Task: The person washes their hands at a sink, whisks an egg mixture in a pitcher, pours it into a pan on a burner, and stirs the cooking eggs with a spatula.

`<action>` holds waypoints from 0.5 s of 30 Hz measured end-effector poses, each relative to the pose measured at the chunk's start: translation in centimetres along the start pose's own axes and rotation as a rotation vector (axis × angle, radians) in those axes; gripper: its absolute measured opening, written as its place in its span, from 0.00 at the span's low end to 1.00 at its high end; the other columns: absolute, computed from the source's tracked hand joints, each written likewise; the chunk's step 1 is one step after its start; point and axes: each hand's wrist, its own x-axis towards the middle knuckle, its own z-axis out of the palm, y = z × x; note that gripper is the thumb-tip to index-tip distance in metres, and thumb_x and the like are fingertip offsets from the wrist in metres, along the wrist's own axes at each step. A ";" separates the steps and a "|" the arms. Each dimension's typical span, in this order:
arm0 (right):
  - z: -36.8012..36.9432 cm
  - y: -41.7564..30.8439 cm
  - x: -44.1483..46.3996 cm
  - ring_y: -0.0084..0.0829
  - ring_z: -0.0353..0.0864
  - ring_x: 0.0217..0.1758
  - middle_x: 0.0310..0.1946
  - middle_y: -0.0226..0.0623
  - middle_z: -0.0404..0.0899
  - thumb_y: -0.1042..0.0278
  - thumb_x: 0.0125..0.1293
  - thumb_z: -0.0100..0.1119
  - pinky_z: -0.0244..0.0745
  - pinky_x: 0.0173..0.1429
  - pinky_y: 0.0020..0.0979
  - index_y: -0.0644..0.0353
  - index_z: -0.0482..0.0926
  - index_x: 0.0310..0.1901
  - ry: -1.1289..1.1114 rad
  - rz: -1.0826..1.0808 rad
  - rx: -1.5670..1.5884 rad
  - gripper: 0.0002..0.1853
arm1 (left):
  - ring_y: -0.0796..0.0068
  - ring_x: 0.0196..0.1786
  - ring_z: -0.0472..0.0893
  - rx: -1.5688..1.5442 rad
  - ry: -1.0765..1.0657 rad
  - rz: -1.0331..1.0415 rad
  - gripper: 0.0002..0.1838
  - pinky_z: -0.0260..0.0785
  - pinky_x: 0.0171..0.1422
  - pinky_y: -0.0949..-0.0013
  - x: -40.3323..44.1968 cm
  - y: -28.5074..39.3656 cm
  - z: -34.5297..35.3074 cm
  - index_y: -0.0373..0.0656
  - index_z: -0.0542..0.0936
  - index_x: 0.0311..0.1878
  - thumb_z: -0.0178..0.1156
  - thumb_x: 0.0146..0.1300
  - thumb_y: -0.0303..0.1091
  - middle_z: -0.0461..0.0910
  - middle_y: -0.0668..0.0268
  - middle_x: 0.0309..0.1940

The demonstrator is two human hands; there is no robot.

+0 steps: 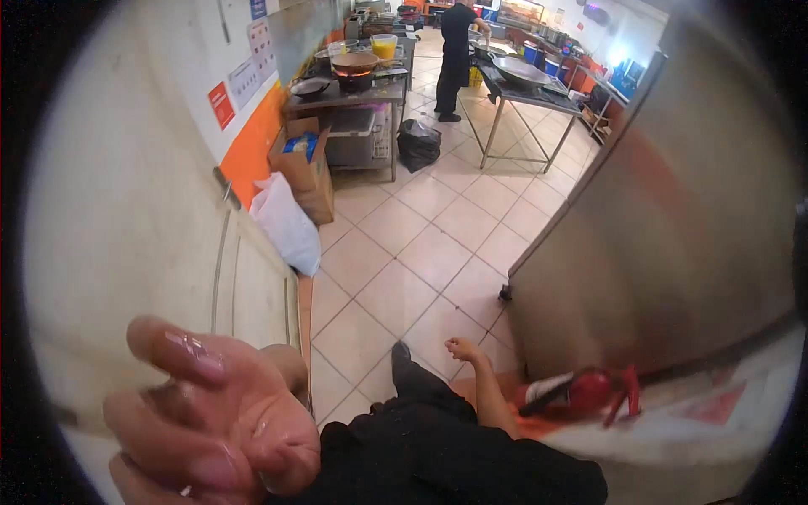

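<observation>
My left hand [227, 412] is raised close to the camera at the lower left, palm toward me. Its skin glistens as if wet, and the loosely bent fingers are apart with nothing held. Behind it stands a pale door [143, 210] with a metal handle [225, 187]. My right hand [460, 348] hangs low beside my dark clothing, fingers curled in and no object visible in them. Nearest to that hand are the tiled floor [404, 278] and a red fire extinguisher [589, 391], slightly blurred.
A large metal cabinet [656, 227] borders the right side. Along the left are a white sack [284, 223], a cardboard box [311, 181] and a black bag [418, 145]. Farther off, a person in dark clothes [455, 59] stands beside a metal table [539, 99]; a pan [354, 63] sits over flame.
</observation>
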 end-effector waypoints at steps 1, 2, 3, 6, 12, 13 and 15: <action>-2.1 -0.7 3.0 0.35 0.78 0.40 0.41 0.43 0.78 0.56 0.62 0.46 0.72 0.45 0.34 0.62 0.75 0.45 0.004 0.003 0.001 0.19 | 0.64 0.45 0.63 -0.035 -0.024 0.051 0.23 0.53 0.46 0.52 -0.7 -2.6 0.7 0.52 0.62 0.52 0.49 0.49 0.27 0.63 0.65 0.39; -4.4 -2.4 5.2 0.38 0.77 0.42 0.42 0.45 0.77 0.56 0.62 0.46 0.71 0.47 0.35 0.62 0.75 0.46 0.037 -0.041 -0.134 0.19 | 0.63 0.45 0.63 0.015 -0.068 0.038 0.22 0.53 0.45 0.53 -1.2 -4.7 1.0 0.51 0.63 0.51 0.48 0.49 0.27 0.64 0.64 0.40; -6.3 -4.0 7.0 0.41 0.76 0.44 0.43 0.47 0.77 0.56 0.61 0.46 0.70 0.49 0.35 0.62 0.75 0.46 0.068 -0.082 -0.266 0.20 | 0.63 0.45 0.63 0.061 -0.113 0.023 0.21 0.53 0.45 0.54 -1.6 -6.6 1.1 0.49 0.64 0.50 0.48 0.50 0.28 0.65 0.62 0.41; -11.5 -8.6 13.5 0.45 0.74 0.47 0.43 0.50 0.76 0.56 0.60 0.46 0.67 0.53 0.36 0.64 0.75 0.45 0.131 -0.192 -0.202 0.20 | 0.62 0.45 0.63 0.155 -0.196 0.010 0.18 0.52 0.43 0.56 -2.3 -13.6 2.2 0.45 0.66 0.47 0.46 0.50 0.29 0.66 0.59 0.44; -20.7 -15.1 24.0 0.40 0.77 0.43 0.43 0.45 0.77 0.53 0.60 0.47 0.70 0.48 0.35 0.61 0.75 0.46 -0.005 -0.225 0.064 0.21 | 0.63 0.47 0.64 0.105 -0.102 0.158 0.17 0.52 0.43 0.57 -6.1 -29.5 9.2 0.46 0.68 0.46 0.45 0.49 0.31 0.67 0.59 0.48; -21.9 -13.6 27.4 0.38 0.77 0.40 0.42 0.45 0.77 0.53 0.60 0.48 0.72 0.46 0.34 0.60 0.75 0.46 -0.004 -0.285 0.055 0.21 | 0.64 0.47 0.64 0.074 -0.059 0.134 0.17 0.52 0.43 0.57 -7.2 -32.0 10.8 0.46 0.68 0.46 0.45 0.49 0.30 0.68 0.60 0.48; -26.4 -13.8 29.1 0.30 0.78 0.36 0.38 0.39 0.78 0.54 0.61 0.49 0.73 0.38 0.31 0.59 0.74 0.47 0.032 -0.035 0.303 0.20 | 0.67 0.46 0.64 -0.017 0.023 0.103 0.18 0.52 0.43 0.57 -8.7 -36.8 14.2 0.49 0.68 0.46 0.46 0.48 0.30 0.68 0.64 0.47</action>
